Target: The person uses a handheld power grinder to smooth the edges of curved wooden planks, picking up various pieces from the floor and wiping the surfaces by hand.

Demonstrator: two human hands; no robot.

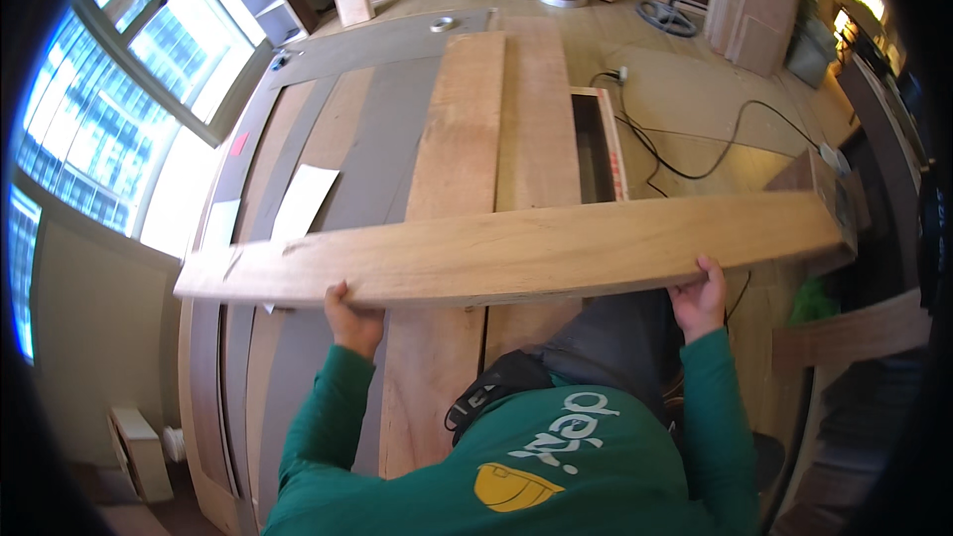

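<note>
Workshop floor with laid boards.
Left hand and right hand each grip the plank, spanning 9 to 3 o'clock.

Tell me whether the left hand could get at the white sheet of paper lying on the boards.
Probably not as things stand: the left hand is gripping the near edge of the long plank, and that plank lies between it and the white sheet of paper.
</note>
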